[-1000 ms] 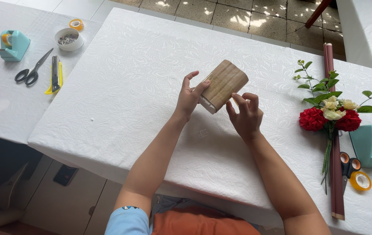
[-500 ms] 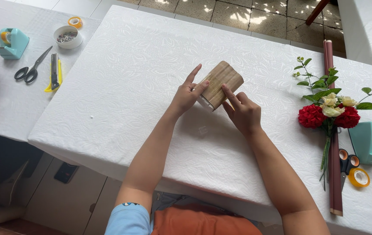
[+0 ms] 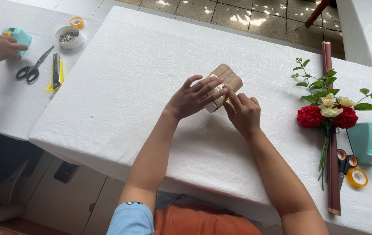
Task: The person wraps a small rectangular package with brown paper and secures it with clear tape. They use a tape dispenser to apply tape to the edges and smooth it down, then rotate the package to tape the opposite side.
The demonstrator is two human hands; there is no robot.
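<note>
Small box in brown paper (image 3: 226, 81) pinned to the white tablecloth (image 3: 120, 82) under left hand (image 3: 193, 96), fingers spread flat on it; right hand (image 3: 243, 114), forefinger out, presses its near end: probably best held steady, seam rubbed firmly.

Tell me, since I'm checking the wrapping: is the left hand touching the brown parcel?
Touching. The head view shows the left hand with fingers laid flat across the brown parcel.

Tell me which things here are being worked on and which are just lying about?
In use: brown package, under the left hand and right hand.

Lying about: flowers, dark red roll, teal dispenser, yellow tape, scissors, knife, pin bowl.
</note>
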